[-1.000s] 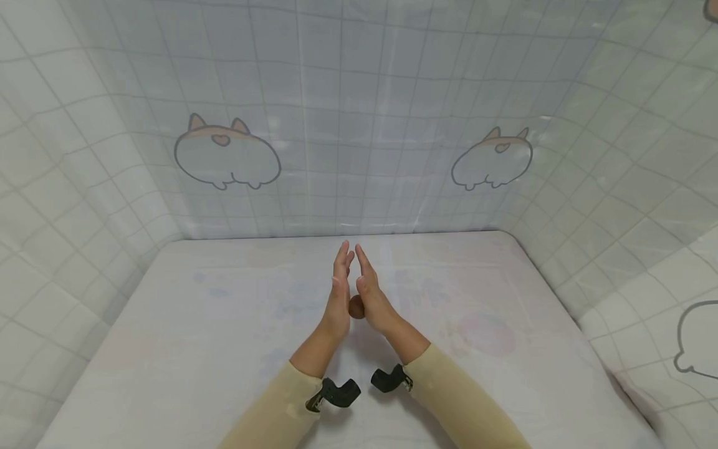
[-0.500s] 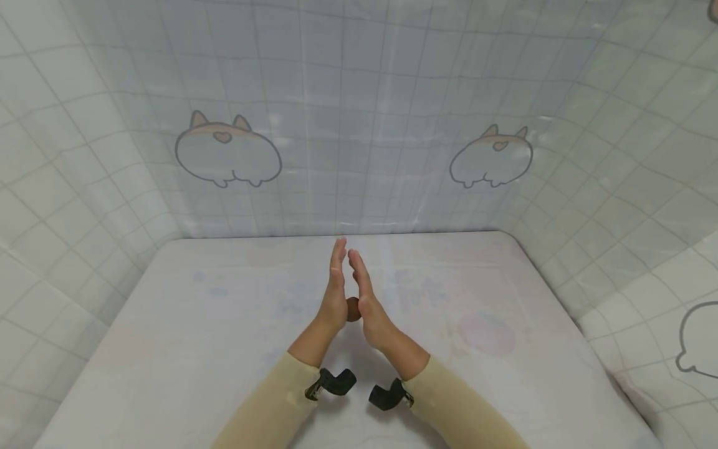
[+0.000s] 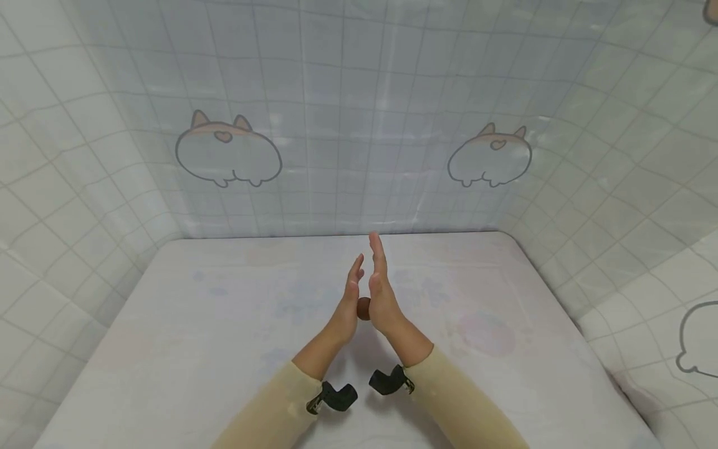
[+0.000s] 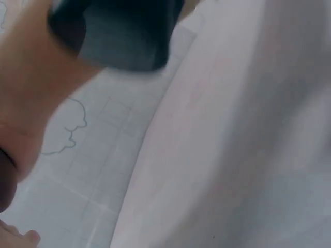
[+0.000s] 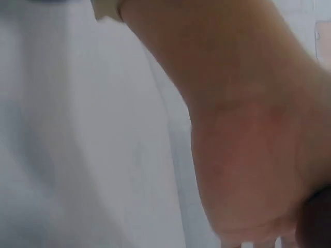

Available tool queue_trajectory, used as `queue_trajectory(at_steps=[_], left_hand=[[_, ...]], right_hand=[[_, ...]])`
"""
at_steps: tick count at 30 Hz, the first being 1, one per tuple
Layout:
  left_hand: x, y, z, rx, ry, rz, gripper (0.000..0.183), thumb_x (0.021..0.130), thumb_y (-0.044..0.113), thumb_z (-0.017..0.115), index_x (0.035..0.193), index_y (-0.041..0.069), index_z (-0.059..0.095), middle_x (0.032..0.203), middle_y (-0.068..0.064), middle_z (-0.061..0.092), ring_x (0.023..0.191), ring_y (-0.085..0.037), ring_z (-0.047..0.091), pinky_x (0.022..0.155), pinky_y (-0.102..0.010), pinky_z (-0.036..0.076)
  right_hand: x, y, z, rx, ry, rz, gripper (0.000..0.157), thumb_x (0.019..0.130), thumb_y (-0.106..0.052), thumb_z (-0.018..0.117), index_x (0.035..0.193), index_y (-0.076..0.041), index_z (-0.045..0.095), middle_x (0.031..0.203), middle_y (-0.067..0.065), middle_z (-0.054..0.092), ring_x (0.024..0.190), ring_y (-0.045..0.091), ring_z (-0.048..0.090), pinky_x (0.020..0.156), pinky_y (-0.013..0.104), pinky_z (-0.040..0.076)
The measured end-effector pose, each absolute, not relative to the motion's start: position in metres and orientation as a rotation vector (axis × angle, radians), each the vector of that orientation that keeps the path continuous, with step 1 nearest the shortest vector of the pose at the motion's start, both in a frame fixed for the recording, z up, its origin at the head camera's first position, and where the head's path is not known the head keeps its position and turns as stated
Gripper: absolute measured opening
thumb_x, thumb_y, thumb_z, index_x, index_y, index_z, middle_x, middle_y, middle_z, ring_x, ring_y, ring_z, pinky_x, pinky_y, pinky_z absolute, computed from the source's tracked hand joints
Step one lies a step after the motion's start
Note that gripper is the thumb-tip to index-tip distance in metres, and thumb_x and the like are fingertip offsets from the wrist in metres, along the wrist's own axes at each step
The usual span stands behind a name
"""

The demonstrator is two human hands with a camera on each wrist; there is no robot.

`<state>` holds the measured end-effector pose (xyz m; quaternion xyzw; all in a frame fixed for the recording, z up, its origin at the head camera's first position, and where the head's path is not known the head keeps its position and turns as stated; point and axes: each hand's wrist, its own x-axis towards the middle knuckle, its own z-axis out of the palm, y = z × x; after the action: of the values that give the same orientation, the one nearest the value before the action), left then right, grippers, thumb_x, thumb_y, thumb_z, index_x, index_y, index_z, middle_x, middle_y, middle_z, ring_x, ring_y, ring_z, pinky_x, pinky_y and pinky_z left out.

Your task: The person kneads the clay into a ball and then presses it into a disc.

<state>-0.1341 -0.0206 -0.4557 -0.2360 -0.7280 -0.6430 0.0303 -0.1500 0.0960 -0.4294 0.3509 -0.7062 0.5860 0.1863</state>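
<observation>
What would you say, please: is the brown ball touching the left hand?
Touching: the head view shows the brown ball against the left hand, without any gap.

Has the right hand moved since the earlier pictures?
Yes, forward: in the head view, the right hand now reaches the far edge of the table; earlier it stopped short.

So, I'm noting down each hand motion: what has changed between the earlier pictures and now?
The right hand has slid forward, away from the person, and the left hand has drawn back, so the right one now reaches farther. The brown ball has shifted slightly right. Nothing was picked up or let go: the ball stays between the palms.
</observation>
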Motion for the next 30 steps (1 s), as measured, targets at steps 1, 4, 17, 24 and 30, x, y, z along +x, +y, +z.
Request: queue_trajectory(at_steps=[1,4,17,24,30], left_hand=[[-0.133,-0.020,-0.455,-0.731,-2.231,-2.015,0.083,0.095,0.075,0.002,0.162,0.026,0.001,0.168,-0.004,0.001,0.152,-0.031,0.007,0.111,-0.071,0.009],[-0.131,-0.019,-0.454,-0.789,-2.158,-2.094,0.088,0.093,0.078,0.004,0.162,0.024,-0.002,0.168,-0.004,-0.002,0.152,-0.033,0.006,0.114,-0.069,0.005],[-0.130,-0.020,-0.431,-0.903,-1.906,-2.077,0.093,0.093,0.080,0.007,0.162,0.018,-0.005,0.167,-0.006,-0.005,0.153,-0.030,-0.002,0.112,-0.068,-0.005],[-0.137,-0.020,-0.427,-0.804,-1.941,-1.994,0.101,0.088,0.086,0.010,0.162,0.020,-0.008,0.167,-0.005,-0.002,0.153,-0.026,-0.003,0.111,-0.071,-0.002],[-0.144,-0.021,-0.432,-0.755,-2.032,-1.953,0.098,0.089,0.084,0.007,0.161,0.019,-0.008,0.168,-0.003,-0.005,0.153,-0.025,0.000,0.111,-0.072,0.001]], right_hand=[[-0.153,0.097,-0.429,0.967,-1.998,1.657,0.094,0.095,-0.078,0.012,0.161,-0.014,-0.005,0.167,0.014,-0.001,0.153,0.026,0.000,0.114,0.067,0.005],[-0.161,0.100,-0.429,0.917,-2.043,1.665,0.095,0.094,-0.080,0.013,0.162,-0.015,-0.003,0.168,0.008,-0.001,0.153,0.024,0.000,0.115,0.066,0.005],[-0.169,0.101,-0.449,1.005,-2.263,1.753,0.095,0.087,-0.087,0.011,0.162,-0.030,-0.005,0.167,-0.004,-0.005,0.152,0.025,0.002,0.111,0.071,0.011],[-0.156,0.095,-0.447,1.110,-2.179,1.733,0.093,0.092,-0.080,0.008,0.161,-0.020,-0.008,0.167,0.007,-0.002,0.111,0.028,0.053,0.097,0.057,0.041],[-0.149,0.092,-0.441,1.166,-2.037,1.613,0.096,0.095,-0.076,0.006,0.160,-0.006,-0.005,0.167,0.012,-0.003,0.153,0.029,-0.001,0.115,0.065,0.006]])
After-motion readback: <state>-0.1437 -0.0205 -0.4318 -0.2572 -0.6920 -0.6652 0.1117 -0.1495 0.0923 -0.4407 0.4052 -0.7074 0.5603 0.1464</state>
